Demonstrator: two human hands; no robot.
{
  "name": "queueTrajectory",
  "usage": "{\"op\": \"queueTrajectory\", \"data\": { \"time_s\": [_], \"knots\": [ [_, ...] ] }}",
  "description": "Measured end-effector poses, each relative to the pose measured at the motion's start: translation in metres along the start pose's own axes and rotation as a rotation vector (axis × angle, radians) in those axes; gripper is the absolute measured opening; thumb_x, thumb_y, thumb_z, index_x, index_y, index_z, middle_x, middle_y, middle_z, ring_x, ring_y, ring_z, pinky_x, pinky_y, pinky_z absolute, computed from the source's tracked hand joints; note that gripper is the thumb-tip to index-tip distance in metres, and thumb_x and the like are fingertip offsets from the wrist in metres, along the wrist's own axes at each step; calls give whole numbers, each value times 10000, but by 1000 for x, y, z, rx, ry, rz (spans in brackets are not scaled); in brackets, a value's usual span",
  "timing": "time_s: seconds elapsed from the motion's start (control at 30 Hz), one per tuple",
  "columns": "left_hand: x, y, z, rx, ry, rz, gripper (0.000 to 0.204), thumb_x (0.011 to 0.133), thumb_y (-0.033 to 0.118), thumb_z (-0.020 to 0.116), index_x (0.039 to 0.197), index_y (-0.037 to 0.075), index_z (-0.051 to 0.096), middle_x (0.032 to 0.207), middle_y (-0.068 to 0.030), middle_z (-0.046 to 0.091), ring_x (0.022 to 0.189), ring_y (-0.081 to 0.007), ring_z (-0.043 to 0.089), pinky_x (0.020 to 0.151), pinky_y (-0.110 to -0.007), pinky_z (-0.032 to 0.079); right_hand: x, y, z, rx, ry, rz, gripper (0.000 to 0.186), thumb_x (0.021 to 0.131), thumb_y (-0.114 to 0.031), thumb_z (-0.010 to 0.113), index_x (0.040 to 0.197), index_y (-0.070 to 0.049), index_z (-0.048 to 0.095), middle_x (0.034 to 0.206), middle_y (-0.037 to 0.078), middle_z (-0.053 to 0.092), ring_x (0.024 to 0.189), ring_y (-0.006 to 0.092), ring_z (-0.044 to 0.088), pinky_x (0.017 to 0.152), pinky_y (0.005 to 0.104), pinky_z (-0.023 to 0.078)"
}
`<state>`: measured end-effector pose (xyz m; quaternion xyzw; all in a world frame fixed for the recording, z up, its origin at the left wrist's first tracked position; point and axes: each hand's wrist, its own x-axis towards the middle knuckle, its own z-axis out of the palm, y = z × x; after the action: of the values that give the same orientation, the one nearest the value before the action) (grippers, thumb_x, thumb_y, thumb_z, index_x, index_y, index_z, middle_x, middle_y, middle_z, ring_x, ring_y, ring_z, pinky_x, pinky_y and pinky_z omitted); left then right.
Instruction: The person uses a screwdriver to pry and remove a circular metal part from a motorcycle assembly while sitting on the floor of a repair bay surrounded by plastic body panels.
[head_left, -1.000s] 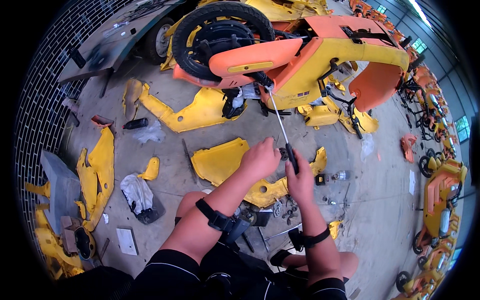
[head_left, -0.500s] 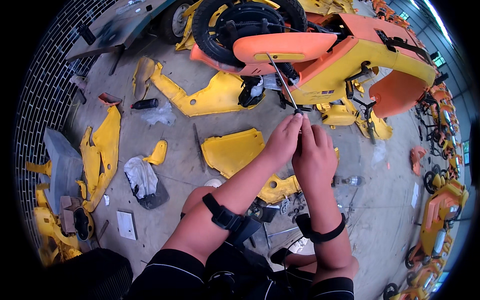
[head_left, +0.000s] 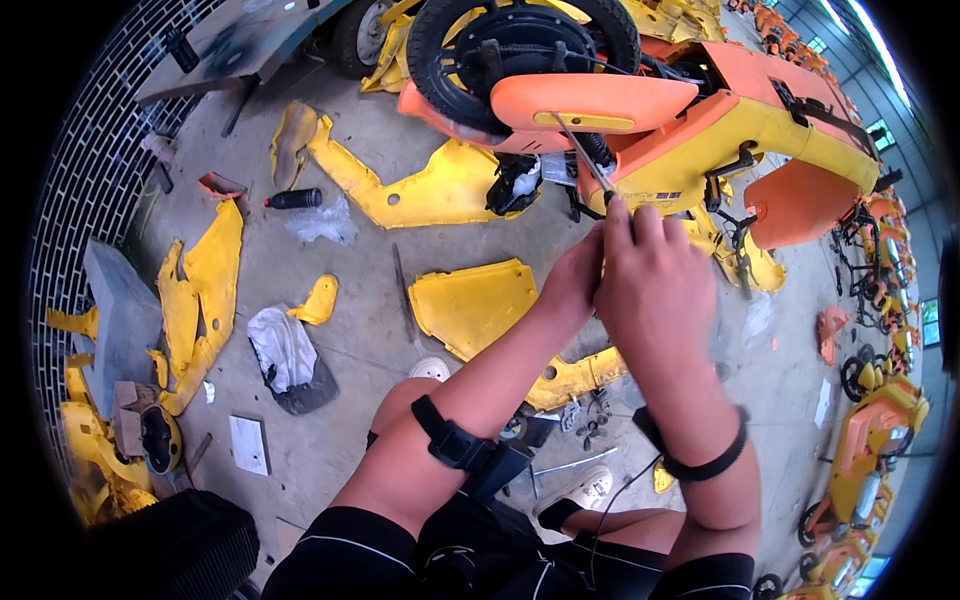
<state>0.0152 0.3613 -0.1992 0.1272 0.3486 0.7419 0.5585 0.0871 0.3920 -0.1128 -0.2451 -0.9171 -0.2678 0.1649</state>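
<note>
A long-shafted screwdriver (head_left: 584, 155) reaches up and left from my hands, its tip at the yellow slotted strip (head_left: 600, 122) on an orange side panel (head_left: 570, 98). My right hand (head_left: 657, 268) is closed around the handle, whose dark top end shows above the fingers. Close against it, my left hand (head_left: 574, 272) is curled at the handle too, its fingers partly hidden behind the right hand. The panel belongs to an orange and yellow scooter (head_left: 740, 130) lying on its side, its black rear wheel (head_left: 433, 85) just left of the panel.
Yellow body panels (head_left: 470, 300) lie on the concrete floor in front of me and leftward. A black bottle (head_left: 293, 199), a cap (head_left: 305, 385) and small loose parts (head_left: 590, 418) are scattered about. At upper left stands a table (head_left: 235, 65); more scooters (head_left: 870, 440) line the right side.
My right hand has shifted up and right along the handle and turned over it. The view has moved slightly, so the scooter sits farther right; the screwdriver tip stays at the strip.
</note>
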Motion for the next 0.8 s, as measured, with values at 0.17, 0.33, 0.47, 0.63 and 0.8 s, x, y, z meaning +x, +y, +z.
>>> {"op": "queueTrajectory", "data": {
  "time_s": [0.17,0.33,0.47,0.63,0.8],
  "knots": [
    [2,-2,-10,196,3,42,587,1072,561,346,1265,63,588,1030,-41,683,860,-112,652,728,-282,508,65,17,-29,-43,72,-144,163,848,-195,686,745,-77,641,735,47,590,744,233,650,606,381,529],
    [-10,4,-9,248,-12,24,585,1097,497,284,1283,30,583,1057,-81,685,891,-142,662,762,-279,512,125,34,-30,25,470,-340,119,798,-167,697,701,-113,655,712,35,622,693,235,645,572,340,522],
    [-15,9,-18,300,-15,57,599,1094,517,288,1276,34,591,1062,-82,685,888,-141,662,759,-278,512,157,33,-31,204,696,-226,160,904,-232,713,815,-100,696,690,44,629,635,254,624,580,375,499],
    [-11,3,-22,290,-36,148,563,1096,502,316,1216,39,611,991,-60,672,859,-136,643,774,-289,511,183,29,-11,400,972,-19,133,853,-181,731,761,-110,666,663,27,604,623,250,604,573,363,500],
    [-20,0,-27,397,-43,267,453,1113,387,379,1138,5,621,938,-68,659,820,-140,611,810,-301,514,217,31,-7,726,1021,81,91,890,-108,711,819,-58,684,721,79,618,632,221,606,594,338,494]
  ]
}}
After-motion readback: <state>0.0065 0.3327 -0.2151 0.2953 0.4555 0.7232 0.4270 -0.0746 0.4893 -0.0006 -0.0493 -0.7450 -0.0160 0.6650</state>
